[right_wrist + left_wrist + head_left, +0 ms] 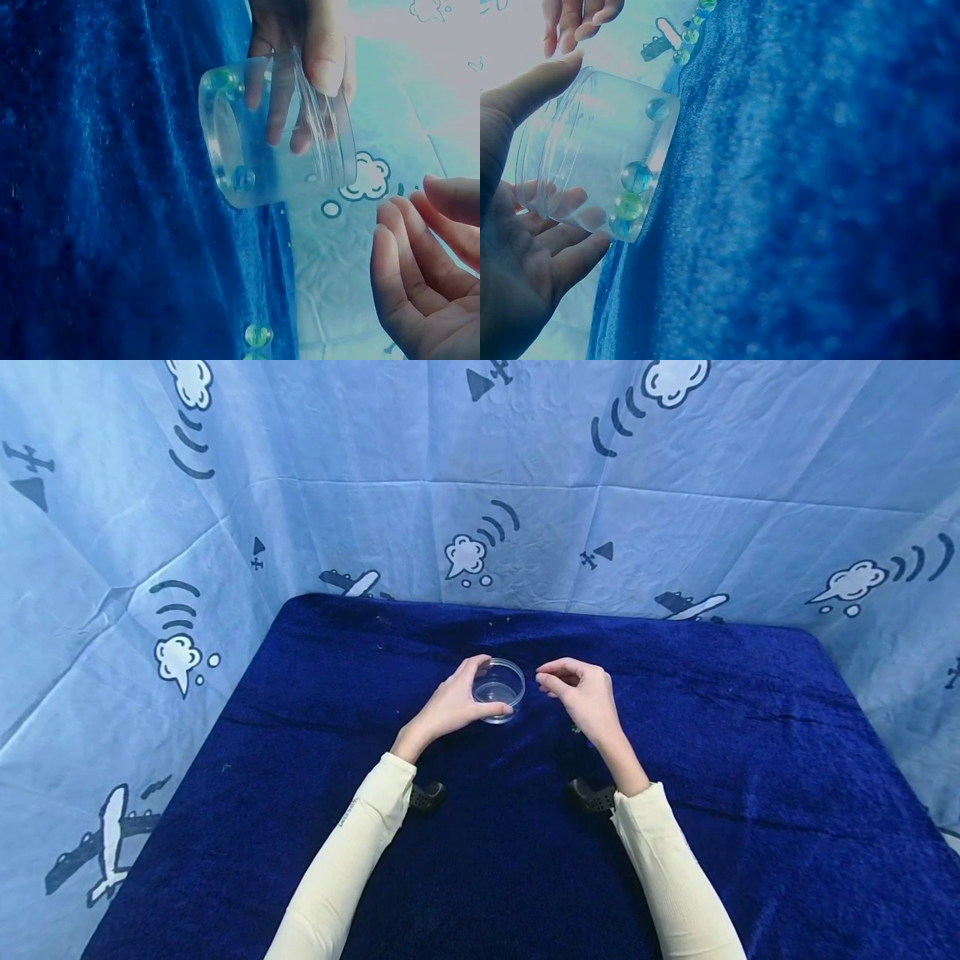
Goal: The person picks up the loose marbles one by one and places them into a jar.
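My left hand (450,697) grips a clear plastic jar (498,670) from its left side, thumb in front and fingers behind. The jar is uncovered and stands on the blue cloth. Several glass marbles (636,177) lie on its bottom, blue and green ones among them. To the right of the rim, apart from it, hovers my right hand (585,689). Its fingers are bent loosely, with the thumb close to the fingertips (382,214). Nothing shows between them in the right wrist view. More marbles (259,335) lie on the cloth beneath the right hand.
Dark blue velvet cloth (480,860) covers the table. A light blue curtain (525,443) printed with planes and clouds hangs behind it and at the sides. Black wrist devices (592,796) sit beneath the cream sleeves (667,860).
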Available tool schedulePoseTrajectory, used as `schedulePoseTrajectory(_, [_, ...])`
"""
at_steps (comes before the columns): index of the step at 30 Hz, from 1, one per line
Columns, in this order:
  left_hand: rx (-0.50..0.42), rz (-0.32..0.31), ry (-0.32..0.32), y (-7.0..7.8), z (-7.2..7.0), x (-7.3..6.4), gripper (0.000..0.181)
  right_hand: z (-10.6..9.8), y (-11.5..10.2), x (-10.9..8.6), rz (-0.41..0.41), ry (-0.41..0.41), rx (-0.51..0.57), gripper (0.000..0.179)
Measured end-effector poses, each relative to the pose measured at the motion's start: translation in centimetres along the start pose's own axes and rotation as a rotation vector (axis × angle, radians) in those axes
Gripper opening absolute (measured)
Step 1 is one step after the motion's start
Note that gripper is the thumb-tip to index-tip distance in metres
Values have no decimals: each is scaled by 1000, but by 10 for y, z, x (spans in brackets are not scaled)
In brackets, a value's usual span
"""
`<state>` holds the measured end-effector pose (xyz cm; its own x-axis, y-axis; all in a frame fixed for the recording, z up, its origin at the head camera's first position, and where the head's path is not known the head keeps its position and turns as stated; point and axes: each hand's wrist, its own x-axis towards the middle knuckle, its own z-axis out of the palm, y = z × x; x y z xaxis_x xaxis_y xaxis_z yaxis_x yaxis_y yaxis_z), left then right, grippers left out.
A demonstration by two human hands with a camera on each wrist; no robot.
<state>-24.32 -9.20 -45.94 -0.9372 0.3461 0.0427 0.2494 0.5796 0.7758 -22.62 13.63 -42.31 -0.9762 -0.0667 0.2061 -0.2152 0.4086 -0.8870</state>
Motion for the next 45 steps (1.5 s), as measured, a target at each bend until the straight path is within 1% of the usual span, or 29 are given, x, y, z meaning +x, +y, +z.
schedulePoseTrajectory(5, [-1, 2, 3, 0, 0, 0, 93, -4, 4, 1, 16, 19, -68, 15])
schedulePoseTrajectory(9, [-5, 4, 4, 0, 1, 0, 92, -7, 13, 3, 6, 42, -115, 14])
schedulePoseTrajectory(12, [-13, 3, 1, 0, 1, 0, 92, -9, 16, 4, 5, 51, -125, 13])
schedulePoseTrajectory(19, [-20, 5, 2, -1, 0, 0, 92, -14, 19, 5, 40, 56, -124, 14])
schedulePoseTrajectory(24, [-17, 7, -1, -1, 0, 0, 92, -18, 23, 6, 46, 60, -165, 13])
schedulePoseTrajectory(35, [-19, -4, -20, 1, -1, -2, 92, -25, 34, 6, 59, 46, -264, 14])
schedulePoseTrajectory(40, [-21, -3, -20, 2, -2, -2, 92, -26, 38, 6, 70, 35, -282, 14])
schedulePoseTrajectory(45, [-21, 2, -16, 1, -2, -2, 92, -28, 42, 6, 62, 9, -294, 16])
